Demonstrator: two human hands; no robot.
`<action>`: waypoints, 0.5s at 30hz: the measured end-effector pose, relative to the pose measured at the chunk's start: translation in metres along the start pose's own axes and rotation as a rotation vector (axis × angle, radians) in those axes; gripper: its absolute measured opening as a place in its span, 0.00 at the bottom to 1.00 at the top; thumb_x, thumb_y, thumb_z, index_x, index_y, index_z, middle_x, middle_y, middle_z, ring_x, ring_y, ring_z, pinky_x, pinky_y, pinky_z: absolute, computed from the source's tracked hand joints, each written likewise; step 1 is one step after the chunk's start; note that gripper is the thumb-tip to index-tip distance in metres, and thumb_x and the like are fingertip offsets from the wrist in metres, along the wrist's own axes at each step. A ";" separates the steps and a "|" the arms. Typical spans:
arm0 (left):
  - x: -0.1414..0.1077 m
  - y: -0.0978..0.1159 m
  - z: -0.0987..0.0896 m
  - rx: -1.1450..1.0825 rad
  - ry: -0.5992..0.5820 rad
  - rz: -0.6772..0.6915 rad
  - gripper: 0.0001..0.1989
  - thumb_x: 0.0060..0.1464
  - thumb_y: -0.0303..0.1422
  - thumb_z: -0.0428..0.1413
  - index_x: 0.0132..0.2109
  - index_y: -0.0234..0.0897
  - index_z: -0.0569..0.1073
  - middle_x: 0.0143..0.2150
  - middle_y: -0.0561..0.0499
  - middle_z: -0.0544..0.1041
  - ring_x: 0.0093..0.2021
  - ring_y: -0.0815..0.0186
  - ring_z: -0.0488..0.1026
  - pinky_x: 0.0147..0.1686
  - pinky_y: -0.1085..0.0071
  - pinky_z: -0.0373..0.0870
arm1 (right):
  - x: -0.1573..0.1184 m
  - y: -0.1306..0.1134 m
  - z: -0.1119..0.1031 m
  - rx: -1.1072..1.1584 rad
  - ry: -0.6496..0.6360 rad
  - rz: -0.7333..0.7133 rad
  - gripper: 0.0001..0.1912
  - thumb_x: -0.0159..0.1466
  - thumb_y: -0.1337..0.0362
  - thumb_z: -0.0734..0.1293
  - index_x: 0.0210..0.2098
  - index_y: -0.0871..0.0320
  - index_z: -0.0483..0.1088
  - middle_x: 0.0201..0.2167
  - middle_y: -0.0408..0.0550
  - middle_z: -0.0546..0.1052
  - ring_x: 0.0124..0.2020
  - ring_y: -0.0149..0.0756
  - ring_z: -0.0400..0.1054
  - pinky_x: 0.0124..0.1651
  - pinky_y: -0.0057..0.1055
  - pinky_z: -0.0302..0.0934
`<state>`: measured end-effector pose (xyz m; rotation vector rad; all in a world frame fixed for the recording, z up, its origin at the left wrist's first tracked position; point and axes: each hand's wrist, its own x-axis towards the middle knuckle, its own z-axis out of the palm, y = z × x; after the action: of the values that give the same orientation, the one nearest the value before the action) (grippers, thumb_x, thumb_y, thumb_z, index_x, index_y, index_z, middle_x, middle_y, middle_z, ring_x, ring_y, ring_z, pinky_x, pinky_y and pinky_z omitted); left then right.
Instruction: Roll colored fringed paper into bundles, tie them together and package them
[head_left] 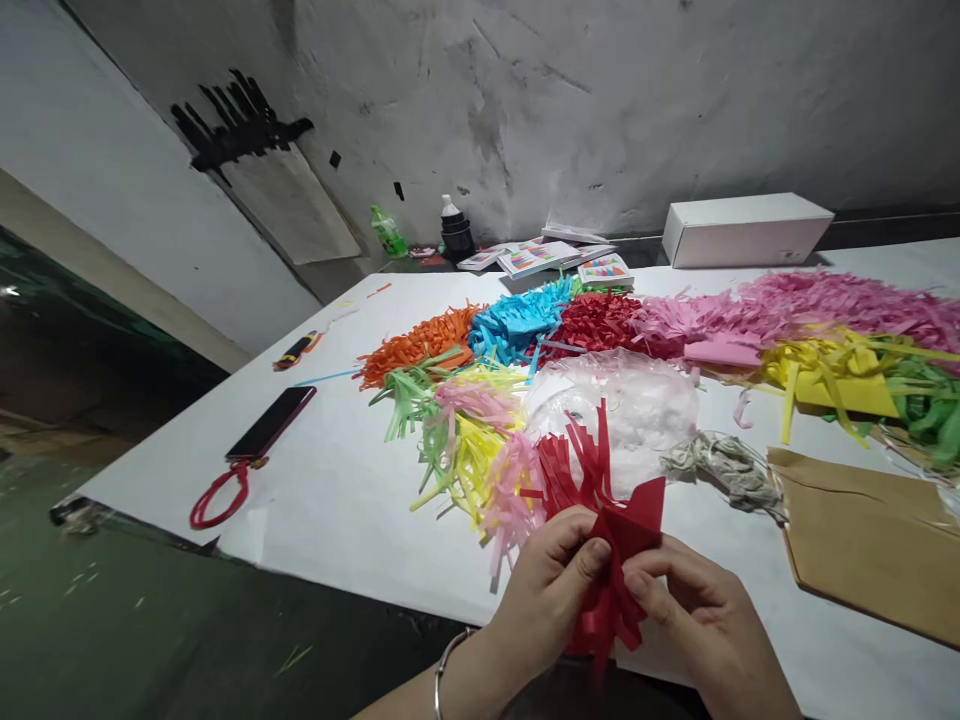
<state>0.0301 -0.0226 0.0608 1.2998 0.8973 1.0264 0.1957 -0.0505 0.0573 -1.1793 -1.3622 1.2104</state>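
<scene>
Red fringed paper (634, 525) is held between my two hands over the table's front edge, its cut strips pointing up and down. My left hand (551, 590) pinches its middle with thumb and fingers; a silver bangle circles that wrist. On the other side, my right hand (694, 610) grips the lower right of the same paper with thumb and forefinger. Just behind the hands are a clear plastic bag (622, 400) and a line of pink, yellow and green paper tassels (476, 450).
On the white table (337, 520) are a phone (270, 423) with a red strap, a cutter (295, 350), orange (427, 345), blue (517, 320) and pink (825, 310) fringed piles, grey string (724, 468), brown cardboard (870, 540) and a white box (746, 230) by the wall.
</scene>
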 end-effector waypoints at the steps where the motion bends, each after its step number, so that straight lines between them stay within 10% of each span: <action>1: 0.000 -0.001 0.000 -0.004 -0.004 -0.003 0.19 0.63 0.46 0.56 0.36 0.33 0.78 0.36 0.46 0.74 0.38 0.62 0.70 0.41 0.68 0.67 | 0.000 -0.001 0.000 0.004 -0.001 0.003 0.17 0.65 0.51 0.68 0.27 0.55 0.76 0.27 0.45 0.74 0.29 0.35 0.69 0.35 0.26 0.66; 15: -0.007 -0.003 0.006 -0.125 0.046 -0.067 0.17 0.59 0.46 0.61 0.42 0.35 0.76 0.36 0.49 0.75 0.35 0.66 0.70 0.36 0.72 0.68 | -0.003 0.007 0.003 0.108 -0.007 -0.062 0.13 0.68 0.57 0.65 0.29 0.55 0.71 0.28 0.44 0.72 0.31 0.33 0.68 0.34 0.25 0.63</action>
<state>0.0341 -0.0308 0.0578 1.1388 0.8916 1.0470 0.1936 -0.0530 0.0499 -1.0502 -1.3127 1.2293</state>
